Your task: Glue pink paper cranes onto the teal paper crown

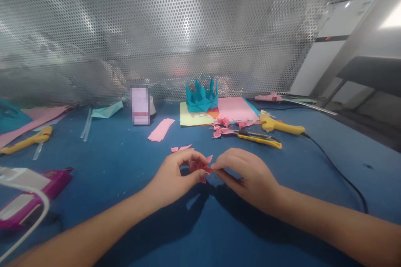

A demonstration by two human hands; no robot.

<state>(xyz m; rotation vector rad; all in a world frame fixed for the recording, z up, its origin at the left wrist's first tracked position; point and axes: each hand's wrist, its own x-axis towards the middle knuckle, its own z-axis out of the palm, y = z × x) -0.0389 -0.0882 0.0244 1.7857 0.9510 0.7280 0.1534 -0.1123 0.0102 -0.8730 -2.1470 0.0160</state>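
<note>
A small pink folded paper flower (pixel 198 167) is held up over the blue table, between my two hands. My left hand (pixel 177 173) is closed round it, thumb and fingers gripping its petals. The fingers of my right hand (pixel 246 174) pinch the tip of a petal at its right side. Just behind my left hand lies another pink paper piece (pixel 180 148), partly hidden. Farther back, several folded pink paper flowers (pixel 222 122) rest near a yellow utility knife (pixel 260 138).
A teal paper crown (pixel 202 97) stands on yellow and pink sheets (pixel 239 109) at the back. Pink paper strips (pixel 161 129) lie left of it. A yellow glue gun (pixel 282 126) trails a black cord (pixel 341 179) on the right. A magenta device (pixel 59 185) sits at left.
</note>
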